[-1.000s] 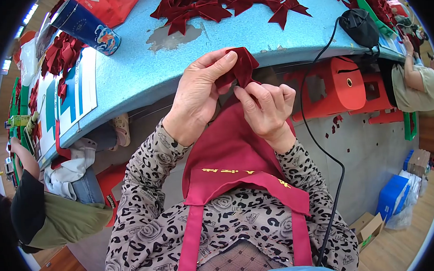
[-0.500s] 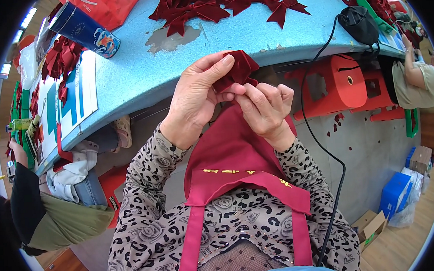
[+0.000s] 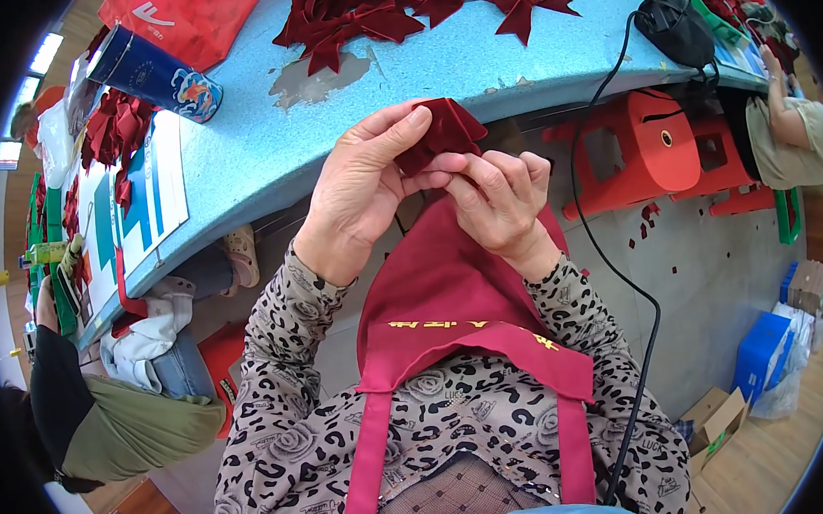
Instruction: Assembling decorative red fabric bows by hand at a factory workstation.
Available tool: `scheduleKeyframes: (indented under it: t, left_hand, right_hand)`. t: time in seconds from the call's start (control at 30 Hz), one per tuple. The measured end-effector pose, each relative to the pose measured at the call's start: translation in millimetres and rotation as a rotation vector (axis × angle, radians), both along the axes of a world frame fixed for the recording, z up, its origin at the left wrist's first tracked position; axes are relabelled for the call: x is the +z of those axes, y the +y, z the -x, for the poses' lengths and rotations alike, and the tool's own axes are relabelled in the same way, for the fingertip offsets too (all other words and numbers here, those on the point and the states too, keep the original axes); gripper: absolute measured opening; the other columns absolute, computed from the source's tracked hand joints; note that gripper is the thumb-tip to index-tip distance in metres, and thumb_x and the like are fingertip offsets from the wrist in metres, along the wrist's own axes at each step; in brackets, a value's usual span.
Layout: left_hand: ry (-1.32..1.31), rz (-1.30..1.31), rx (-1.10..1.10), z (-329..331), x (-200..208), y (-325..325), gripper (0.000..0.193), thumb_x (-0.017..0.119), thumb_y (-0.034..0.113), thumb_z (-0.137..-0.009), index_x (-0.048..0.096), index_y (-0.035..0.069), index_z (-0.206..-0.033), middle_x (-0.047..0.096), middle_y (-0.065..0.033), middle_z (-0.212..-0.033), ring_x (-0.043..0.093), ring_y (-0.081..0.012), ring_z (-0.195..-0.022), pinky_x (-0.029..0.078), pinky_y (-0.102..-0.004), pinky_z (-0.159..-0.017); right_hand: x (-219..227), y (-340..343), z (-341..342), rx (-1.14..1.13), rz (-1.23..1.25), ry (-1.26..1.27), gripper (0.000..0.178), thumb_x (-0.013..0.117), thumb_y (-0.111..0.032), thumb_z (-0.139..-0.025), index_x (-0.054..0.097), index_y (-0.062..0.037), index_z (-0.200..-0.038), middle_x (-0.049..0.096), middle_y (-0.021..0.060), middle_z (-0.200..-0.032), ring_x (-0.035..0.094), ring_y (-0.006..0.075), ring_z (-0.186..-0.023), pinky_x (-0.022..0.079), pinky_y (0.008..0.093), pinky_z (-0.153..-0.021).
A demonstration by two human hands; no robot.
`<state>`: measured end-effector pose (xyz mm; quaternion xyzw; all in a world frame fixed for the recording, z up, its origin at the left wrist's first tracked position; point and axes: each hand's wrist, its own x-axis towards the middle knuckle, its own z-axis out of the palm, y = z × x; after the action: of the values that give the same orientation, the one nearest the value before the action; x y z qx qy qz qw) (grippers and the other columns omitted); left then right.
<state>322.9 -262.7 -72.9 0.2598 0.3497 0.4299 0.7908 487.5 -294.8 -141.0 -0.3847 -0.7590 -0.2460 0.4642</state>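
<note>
Between my hands, just off the near edge of the blue table, is a dark red velvet bow (image 3: 444,136). My left hand (image 3: 360,167) pinches it with the thumb on top and the fingers behind. Close against its lower right side, my right hand (image 3: 501,196) has its fingers curled and the fingertips pressed together by the left fingertips. Whatever the right fingertips pinch is hidden. A pile of finished dark red velvet bows (image 3: 352,18) lies on the table beyond my hands, with a single bow (image 3: 531,9) at its right end.
The blue table (image 3: 266,139) curves across in front of me. A dark blue tumbler (image 3: 155,75) and a red bag (image 3: 190,27) are at the far left. A black pouch (image 3: 674,31) lies right, its cable hanging down. Red stools (image 3: 647,142) stand below; people sit at both sides.
The velvet bow has turned slightly in my left hand, showing a broader face. Both hands stay close together. The whole view has shifted a little.
</note>
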Motion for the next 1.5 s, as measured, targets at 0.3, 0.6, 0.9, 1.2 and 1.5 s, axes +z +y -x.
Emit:
scheduleKeyframes:
  t: [0.3, 0.6, 0.9, 1.2, 1.5]
  left_hand:
    - [0.012, -0.026, -0.025, -2.1, 4.6, 4.9, 0.025, 0.064, 0.018, -0.090, 0.061, 0.004, -0.110, 0.068, -0.0117, -0.097, 0.070, -0.0256, -0.079, 0.057, -0.0308, -0.064]
    - [0.012, -0.040, -0.259, -13.7, 0.7, 8.6, 0.022, 0.064, 0.014, -0.089, 0.064, 0.001, -0.107, 0.069, -0.0127, -0.092, 0.069, -0.0252, -0.071, 0.057, -0.0309, -0.061]
    - [0.090, -0.042, -0.482, -26.3, -13.2, 2.2, 0.022, 0.063, 0.014, -0.088, 0.064, 0.000, -0.105, 0.069, -0.0143, -0.089, 0.067, -0.0232, -0.064, 0.057, -0.0344, -0.062]
    - [0.153, -0.044, -0.482, -29.1, -15.5, -4.8, 0.020, 0.064, 0.012, -0.087, 0.065, 0.000, -0.103, 0.069, -0.0126, -0.086, 0.066, -0.0211, -0.061, 0.057, -0.0323, -0.059]
    - [0.116, -0.050, -0.547, -18.8, -28.4, -1.8, 0.020, 0.063, 0.011, -0.087, 0.064, 0.000, -0.104, 0.068, -0.0132, -0.089, 0.066, -0.0223, -0.062, 0.057, -0.0327, -0.058]
  right_hand:
    - [-20.3, -3.2, -35.5, 0.316, 0.266, 0.470, 0.025, 0.070, 0.000, -0.067, 0.060, -0.0057, -0.089, 0.061, 0.0087, -0.088, 0.059, 0.0206, -0.077, 0.044, 0.0331, -0.067]
    - [-24.9, 29.7, -70.7, 0.843, 1.073, 1.011, 0.029, 0.047, -0.020, -0.099, 0.061, 0.0034, -0.109, 0.064, 0.0084, -0.106, 0.059, 0.0146, -0.097, 0.045, 0.0281, -0.088]
    - [-62.9, 19.4, -76.8, 1.113, 1.800, 0.895, 0.025, 0.054, -0.020, -0.095, 0.062, 0.0001, -0.107, 0.065, 0.0040, -0.095, 0.060, 0.0111, -0.081, 0.047, 0.0244, -0.073]
    - [-51.3, 18.8, -75.4, 1.461, 1.756, 0.747, 0.032, 0.059, -0.026, -0.090, 0.065, 0.0012, -0.106, 0.067, 0.0048, -0.086, 0.063, 0.0121, -0.081, 0.049, 0.0249, -0.078]
    - [-81.8, 28.6, -78.6, 1.348, 1.868, 0.937, 0.024, 0.061, -0.020, -0.087, 0.065, -0.0001, -0.099, 0.061, -0.0023, -0.078, 0.051, 0.0028, -0.068, 0.041, 0.0191, -0.062]
